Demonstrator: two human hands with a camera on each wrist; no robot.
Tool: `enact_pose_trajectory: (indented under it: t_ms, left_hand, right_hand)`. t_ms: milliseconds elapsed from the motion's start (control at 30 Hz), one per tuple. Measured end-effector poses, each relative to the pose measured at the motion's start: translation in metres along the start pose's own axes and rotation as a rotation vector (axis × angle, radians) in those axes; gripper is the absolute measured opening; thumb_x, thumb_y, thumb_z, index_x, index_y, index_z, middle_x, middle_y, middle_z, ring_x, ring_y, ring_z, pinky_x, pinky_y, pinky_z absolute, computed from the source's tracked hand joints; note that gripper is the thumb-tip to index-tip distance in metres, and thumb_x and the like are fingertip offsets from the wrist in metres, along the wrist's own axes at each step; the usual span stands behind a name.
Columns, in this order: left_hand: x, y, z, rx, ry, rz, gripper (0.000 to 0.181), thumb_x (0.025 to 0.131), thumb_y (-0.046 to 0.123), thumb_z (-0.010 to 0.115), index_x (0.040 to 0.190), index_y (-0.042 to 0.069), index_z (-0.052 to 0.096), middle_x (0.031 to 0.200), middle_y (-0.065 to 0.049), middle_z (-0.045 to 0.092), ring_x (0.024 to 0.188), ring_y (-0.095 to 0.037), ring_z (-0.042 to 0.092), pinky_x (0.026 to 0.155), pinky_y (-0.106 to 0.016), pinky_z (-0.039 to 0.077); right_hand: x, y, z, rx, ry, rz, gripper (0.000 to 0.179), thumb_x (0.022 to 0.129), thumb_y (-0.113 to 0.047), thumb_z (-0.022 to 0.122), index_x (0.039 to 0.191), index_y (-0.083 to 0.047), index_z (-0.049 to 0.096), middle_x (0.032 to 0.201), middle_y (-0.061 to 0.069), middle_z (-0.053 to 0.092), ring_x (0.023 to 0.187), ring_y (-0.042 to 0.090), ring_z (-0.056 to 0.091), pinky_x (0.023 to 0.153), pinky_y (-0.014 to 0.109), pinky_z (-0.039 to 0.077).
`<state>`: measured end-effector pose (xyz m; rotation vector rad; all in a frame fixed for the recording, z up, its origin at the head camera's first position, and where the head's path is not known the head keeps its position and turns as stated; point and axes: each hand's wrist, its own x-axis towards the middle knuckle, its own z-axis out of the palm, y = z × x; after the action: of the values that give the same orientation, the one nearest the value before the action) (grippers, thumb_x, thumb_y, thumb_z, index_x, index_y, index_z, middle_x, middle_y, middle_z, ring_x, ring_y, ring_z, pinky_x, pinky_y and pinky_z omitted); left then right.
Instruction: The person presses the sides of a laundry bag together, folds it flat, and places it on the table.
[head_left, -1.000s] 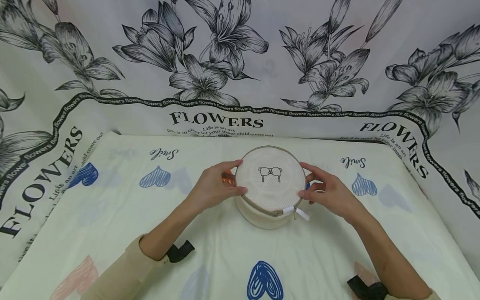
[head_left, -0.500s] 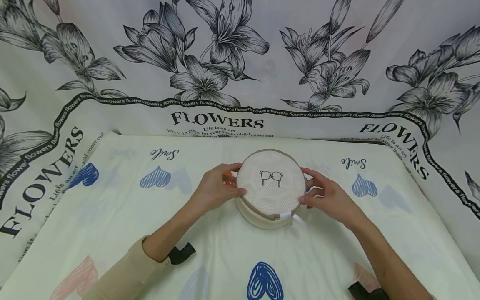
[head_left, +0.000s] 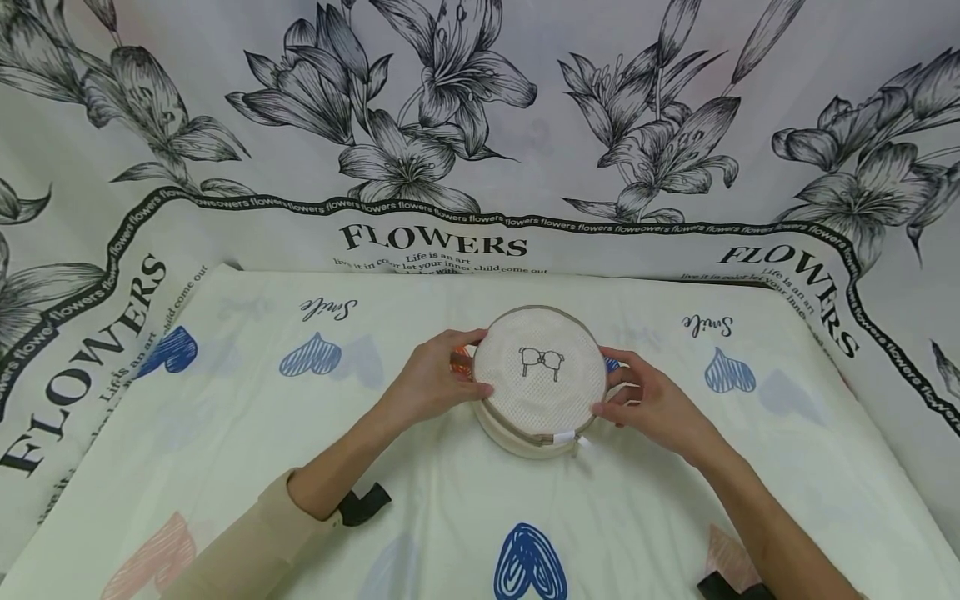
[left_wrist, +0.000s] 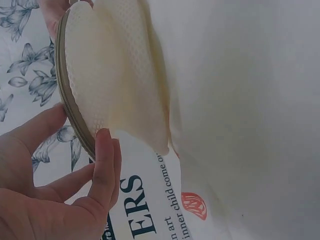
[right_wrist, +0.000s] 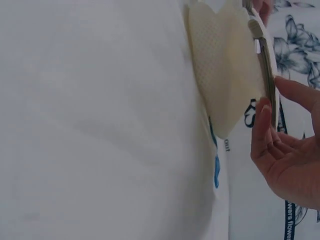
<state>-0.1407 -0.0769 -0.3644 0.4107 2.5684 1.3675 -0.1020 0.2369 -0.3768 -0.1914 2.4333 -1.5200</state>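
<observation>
A round, cream mesh laundry bag with a small black line drawing on its top stands on the cloth in the head view. A beige zipper runs round its upper rim, and a white tag shows at the front edge. My left hand pinches the rim at the left between thumb and fingers. Opposite it, my right hand pinches the rim at the right. Both wrist views show the side: the mesh wall is creased below the zipper, and the zipper slider is near the right wrist camera.
A white cloth printed with hearts and "Smile" covers the table. Behind it hangs a white curtain with black flowers and lettering. Black straps sit at the wrists.
The top of the laundry bag has come down slightly towards the person and turned a little. Both hands keep their grip, the right one shifting slightly down and to the left.
</observation>
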Motion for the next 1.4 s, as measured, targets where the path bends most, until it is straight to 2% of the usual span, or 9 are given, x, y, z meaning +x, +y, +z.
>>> enact_pose_trajectory:
  t_ms: [200, 367, 500, 600, 733, 933, 1133, 1267, 1400]
  left_hand:
    - [0.003, -0.003, 0.002, 0.069, -0.023, 0.030, 0.078, 0.075, 0.012, 0.088, 0.144, 0.009, 0.052, 0.133, -0.009, 0.058, 0.104, -0.021, 0.063, 0.077, -0.027, 0.056]
    - [0.004, -0.004, 0.004, 0.138, -0.025, 0.035, 0.079, 0.075, 0.014, 0.088, 0.145, 0.009, 0.051, 0.134, -0.008, 0.058, 0.106, -0.020, 0.061, 0.085, -0.031, 0.053]
    - [0.005, -0.005, 0.005, 0.155, -0.021, 0.046, 0.079, 0.075, 0.014, 0.088, 0.145, 0.010, 0.051, 0.127, -0.008, 0.060, 0.105, -0.023, 0.061, 0.083, -0.034, 0.052]
    - [0.005, -0.006, 0.005, 0.137, -0.015, 0.044, 0.077, 0.075, 0.013, 0.088, 0.144, 0.011, 0.052, 0.124, -0.009, 0.063, 0.120, -0.028, 0.057, 0.094, -0.039, 0.050]
    - [0.005, -0.008, 0.005, 0.143, -0.011, 0.019, 0.076, 0.075, 0.014, 0.088, 0.144, 0.013, 0.054, 0.136, -0.009, 0.060, 0.136, -0.028, 0.046, 0.107, -0.043, 0.041]
    - [0.006, -0.012, 0.007, 0.156, -0.029, 0.025, 0.075, 0.077, 0.015, 0.087, 0.144, 0.012, 0.053, 0.139, -0.009, 0.058, 0.120, -0.025, 0.058, 0.098, -0.042, 0.048]
    - [0.005, -0.014, 0.009, 0.159, -0.046, 0.048, 0.072, 0.077, 0.013, 0.086, 0.142, 0.011, 0.055, 0.138, -0.009, 0.059, 0.123, -0.023, 0.057, 0.101, -0.040, 0.047]
    - [0.005, -0.014, 0.011, 0.198, -0.056, 0.075, 0.066, 0.080, 0.015, 0.085, 0.140, 0.013, 0.058, 0.146, -0.008, 0.052, 0.135, -0.027, 0.047, 0.109, -0.043, 0.040]
    - [0.005, -0.012, 0.014, 0.282, -0.057, 0.127, 0.064, 0.082, 0.022, 0.083, 0.140, 0.016, 0.058, 0.152, -0.008, 0.043, 0.140, -0.031, 0.040, 0.110, -0.048, 0.039]
  right_hand:
    - [-0.001, 0.003, 0.004, -0.095, 0.019, -0.020, 0.080, 0.084, -0.018, 0.081, 0.149, -0.007, 0.038, 0.102, 0.011, 0.061, 0.083, 0.018, 0.065, 0.072, 0.027, 0.055]
    - [-0.001, 0.003, 0.006, -0.128, 0.025, -0.028, 0.078, 0.083, -0.016, 0.082, 0.147, -0.005, 0.038, 0.099, 0.009, 0.061, 0.082, 0.017, 0.066, 0.073, 0.026, 0.054]
    - [-0.001, 0.004, 0.007, -0.148, 0.026, -0.027, 0.079, 0.083, -0.017, 0.082, 0.147, -0.005, 0.038, 0.098, 0.008, 0.061, 0.081, 0.018, 0.066, 0.072, 0.027, 0.054]
    - [0.000, 0.005, 0.008, -0.163, 0.022, -0.030, 0.079, 0.083, -0.017, 0.082, 0.147, -0.004, 0.037, 0.097, 0.008, 0.061, 0.081, 0.019, 0.066, 0.070, 0.027, 0.054]
    - [0.001, 0.007, 0.010, -0.175, 0.018, -0.034, 0.079, 0.083, -0.017, 0.082, 0.147, -0.003, 0.038, 0.095, 0.007, 0.061, 0.081, 0.019, 0.065, 0.069, 0.027, 0.053]
    - [0.002, 0.010, 0.013, -0.209, 0.022, -0.032, 0.079, 0.082, -0.018, 0.082, 0.146, -0.002, 0.038, 0.092, 0.004, 0.062, 0.080, 0.019, 0.064, 0.066, 0.025, 0.051]
    - [0.001, 0.013, 0.015, -0.244, 0.013, -0.022, 0.080, 0.083, -0.020, 0.082, 0.147, -0.002, 0.037, 0.089, 0.002, 0.062, 0.079, 0.018, 0.063, 0.065, 0.026, 0.050]
    - [-0.001, 0.010, 0.016, -0.268, 0.009, 0.002, 0.079, 0.087, -0.029, 0.078, 0.150, -0.006, 0.036, 0.093, 0.002, 0.061, 0.077, 0.017, 0.061, 0.062, 0.026, 0.048]
    - [-0.003, 0.008, 0.016, -0.344, 0.047, -0.003, 0.074, 0.091, -0.039, 0.072, 0.150, -0.008, 0.039, 0.110, 0.007, 0.059, 0.088, 0.019, 0.063, 0.069, 0.029, 0.052]
